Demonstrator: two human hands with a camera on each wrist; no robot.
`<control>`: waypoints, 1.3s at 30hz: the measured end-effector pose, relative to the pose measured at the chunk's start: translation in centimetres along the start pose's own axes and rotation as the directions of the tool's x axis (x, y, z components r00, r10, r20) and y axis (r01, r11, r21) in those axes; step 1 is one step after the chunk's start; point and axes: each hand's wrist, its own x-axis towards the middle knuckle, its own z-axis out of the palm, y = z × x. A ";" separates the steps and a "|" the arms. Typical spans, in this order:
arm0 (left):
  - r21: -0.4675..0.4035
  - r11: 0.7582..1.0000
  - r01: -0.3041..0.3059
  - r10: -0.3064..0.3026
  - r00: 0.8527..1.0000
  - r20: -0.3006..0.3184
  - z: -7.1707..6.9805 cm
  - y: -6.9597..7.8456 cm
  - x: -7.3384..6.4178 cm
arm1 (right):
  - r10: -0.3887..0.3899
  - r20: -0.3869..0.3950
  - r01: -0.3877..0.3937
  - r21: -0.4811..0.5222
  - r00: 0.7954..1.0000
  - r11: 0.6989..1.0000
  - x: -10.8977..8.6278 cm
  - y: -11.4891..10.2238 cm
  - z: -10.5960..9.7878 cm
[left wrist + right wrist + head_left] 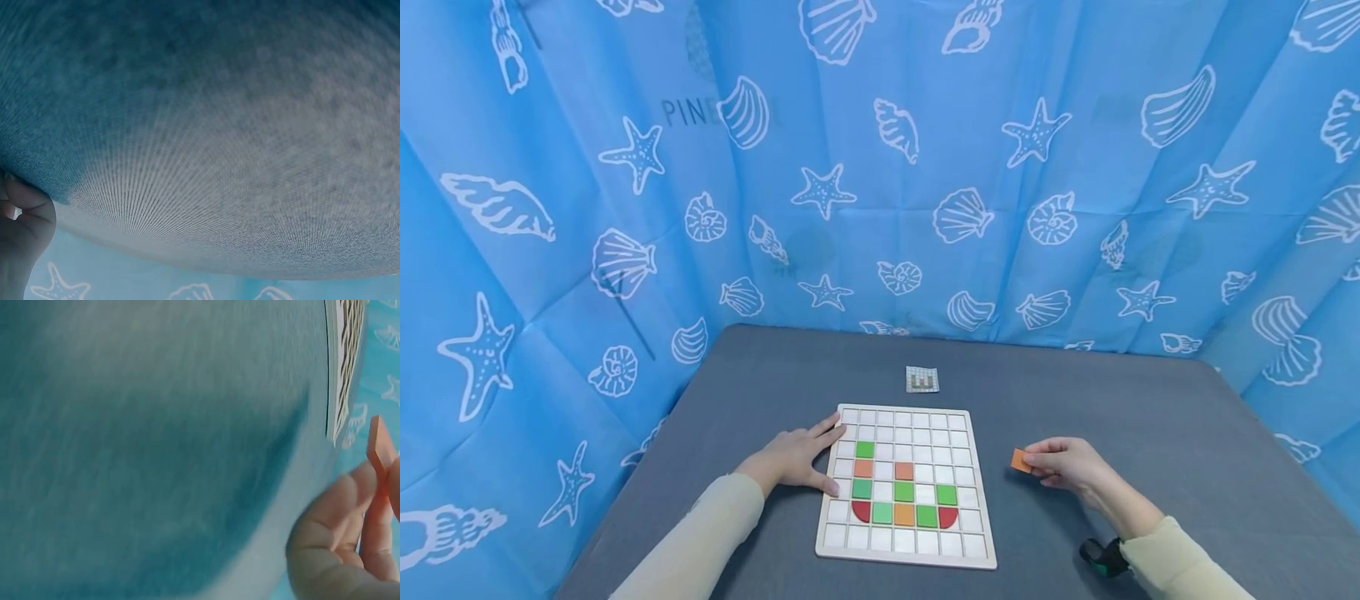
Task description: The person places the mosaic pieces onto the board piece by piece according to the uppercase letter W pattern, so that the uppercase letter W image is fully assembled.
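A white gridded board (905, 562) lies on the table, with several green, orange and red tiles set in its squares. Red quarter-round tiles sit at both ends of the lowest coloured row, such as the red tile (949, 517) at its right. My left hand (793, 458) rests at the board's left edge, fingers spread and touching the frame. To the right of the board, my right hand (1067, 467) pinches an orange square tile (1020, 460) between thumb and fingers, above the table. The right wrist view shows this orange tile (380, 445) edge-on at the fingertips.
A small pattern card (922, 379) with a printed figure lies behind the board. The grey table (805, 367) ends at a blue curtain (865, 242) printed with shells and starfish. A black strap (1103, 557) hangs by my right wrist.
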 end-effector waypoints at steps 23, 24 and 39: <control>0.004 1.000 -0.011 0.011 1.000 0.000 -0.1 0.0 0.0 | -0.033 -0.028 0.032 -0.037 0.999 0.999 1.0 -0.4 5.0; 0.004 1.000 -0.014 0.014 1.000 -0.001 -0.1 0.0 0.0 | -0.036 -0.029 0.035 -0.037 0.999 0.999 1.0 -0.4 5.1; 0.005 1.000 -0.009 0.009 1.000 0.004 -0.1 0.0 -0.1 | -0.104 0.023 0.106 -0.080 0.994 0.991 0.9 -1.2 7.2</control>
